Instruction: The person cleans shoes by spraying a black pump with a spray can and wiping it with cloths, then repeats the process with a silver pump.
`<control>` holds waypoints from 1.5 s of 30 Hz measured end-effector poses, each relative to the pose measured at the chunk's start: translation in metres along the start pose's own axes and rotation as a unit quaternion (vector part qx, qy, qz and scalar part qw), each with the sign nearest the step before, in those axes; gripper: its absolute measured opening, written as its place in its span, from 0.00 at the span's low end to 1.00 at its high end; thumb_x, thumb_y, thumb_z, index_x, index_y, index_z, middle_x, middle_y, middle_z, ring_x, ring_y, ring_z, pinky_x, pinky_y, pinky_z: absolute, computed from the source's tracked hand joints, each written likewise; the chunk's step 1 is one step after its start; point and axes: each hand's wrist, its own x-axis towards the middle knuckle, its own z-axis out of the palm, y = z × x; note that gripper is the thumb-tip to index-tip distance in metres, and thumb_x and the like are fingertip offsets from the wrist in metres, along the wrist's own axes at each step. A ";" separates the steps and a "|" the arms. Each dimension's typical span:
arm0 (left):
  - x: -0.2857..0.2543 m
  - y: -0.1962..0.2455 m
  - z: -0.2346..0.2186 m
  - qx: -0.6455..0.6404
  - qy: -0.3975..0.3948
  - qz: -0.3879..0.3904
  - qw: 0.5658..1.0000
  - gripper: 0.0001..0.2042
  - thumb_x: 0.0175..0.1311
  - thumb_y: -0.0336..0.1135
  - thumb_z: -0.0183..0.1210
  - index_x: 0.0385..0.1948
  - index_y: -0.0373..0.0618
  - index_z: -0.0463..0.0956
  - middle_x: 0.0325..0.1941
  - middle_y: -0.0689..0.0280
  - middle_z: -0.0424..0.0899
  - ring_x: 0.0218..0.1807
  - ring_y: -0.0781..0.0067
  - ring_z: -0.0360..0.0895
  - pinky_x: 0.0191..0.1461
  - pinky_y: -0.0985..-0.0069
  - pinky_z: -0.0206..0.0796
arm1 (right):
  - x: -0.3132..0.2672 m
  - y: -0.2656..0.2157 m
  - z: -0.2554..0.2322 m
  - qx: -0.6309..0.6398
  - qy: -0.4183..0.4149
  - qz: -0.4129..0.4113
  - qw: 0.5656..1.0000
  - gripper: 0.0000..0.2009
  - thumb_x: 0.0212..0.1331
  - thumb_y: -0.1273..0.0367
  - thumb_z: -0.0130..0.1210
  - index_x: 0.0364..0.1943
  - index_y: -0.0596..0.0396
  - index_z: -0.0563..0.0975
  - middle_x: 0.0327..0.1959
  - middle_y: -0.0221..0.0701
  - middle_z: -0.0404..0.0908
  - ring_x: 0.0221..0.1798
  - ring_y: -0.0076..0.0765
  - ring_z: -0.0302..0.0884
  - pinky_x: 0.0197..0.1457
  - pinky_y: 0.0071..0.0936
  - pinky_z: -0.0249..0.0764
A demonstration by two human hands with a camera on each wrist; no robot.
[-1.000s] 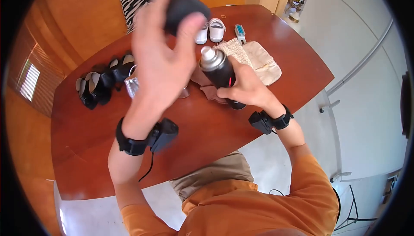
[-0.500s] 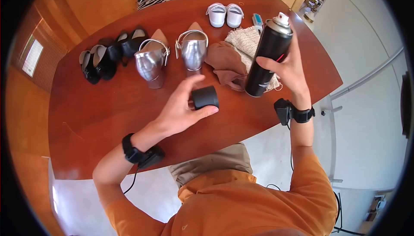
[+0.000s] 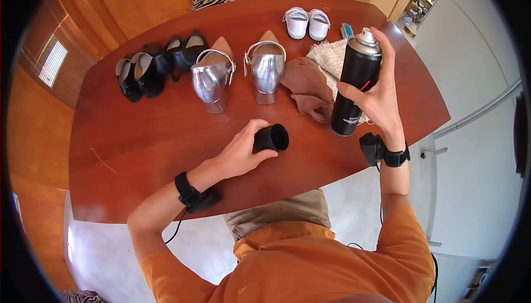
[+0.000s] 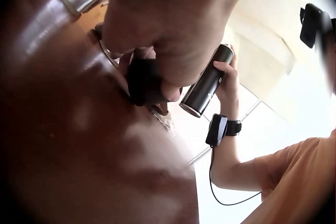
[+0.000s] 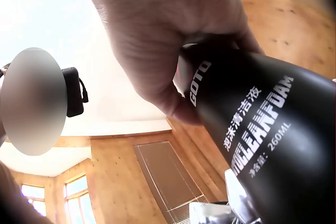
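Note:
My left hand (image 3: pixel 240 151) grips a black can cap (image 3: pixel 264 140) low over the front of the table, its hollow end facing right. In my right hand (image 3: pixel 384 101) is a black foam cleaner spray can (image 3: pixel 359 68), tilted slightly, with its white nozzle (image 3: pixel 366 33) bare. The right index finger reaches up beside the nozzle and the thumb wraps the can's side. White lettering on the can, including "260ML", shows in the right wrist view. Closest to the cap are two silver heeled shoes (image 3: pixel 267 75), standing with their heels toward me.
Black shoes (image 3: pixel 148 76) stand at the left of the wooden table (image 3: pixel 138 153). Behind the can lie a brown cloth (image 3: pixel 310 88) and a cream knit cloth (image 3: pixel 326 57). White shoes (image 3: pixel 297 23) and a blue-bristled brush (image 3: pixel 347 30) sit at the back.
My left hand has come down from high over the table with the cap, then turned its hollow end into sight. The right hand has moved the can to the right.

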 end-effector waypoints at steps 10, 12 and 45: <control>0.000 -0.007 -0.006 -0.066 0.035 0.019 0.997 0.29 0.54 0.29 0.64 0.58 0.39 0.60 0.54 0.56 0.70 0.58 0.67 0.69 0.61 0.71 0.62 | 0.000 -0.002 0.001 0.019 0.002 0.008 1.000 0.47 0.35 0.80 0.62 0.67 0.44 0.53 0.54 0.35 0.68 0.51 0.33 0.71 0.52 0.29 0.72; 0.003 0.001 -0.004 -0.074 0.036 0.011 0.997 0.28 0.54 0.30 0.64 0.56 0.38 0.61 0.54 0.57 0.70 0.57 0.69 0.69 0.61 0.71 0.62 | 0.003 0.002 0.002 0.022 0.004 -0.008 1.000 0.47 0.35 0.80 0.62 0.66 0.44 0.53 0.53 0.35 0.69 0.50 0.33 0.72 0.51 0.29 0.73; 0.195 0.104 0.191 -0.032 -0.012 0.145 0.989 0.30 0.43 0.32 0.66 0.51 0.36 0.64 0.47 0.45 0.71 0.52 0.49 0.70 0.56 0.63 0.63 | 0.018 -0.005 -0.105 -0.060 0.119 0.039 0.990 0.44 0.34 0.81 0.61 0.65 0.45 0.57 0.41 0.34 0.73 0.35 0.30 0.76 0.41 0.27 0.76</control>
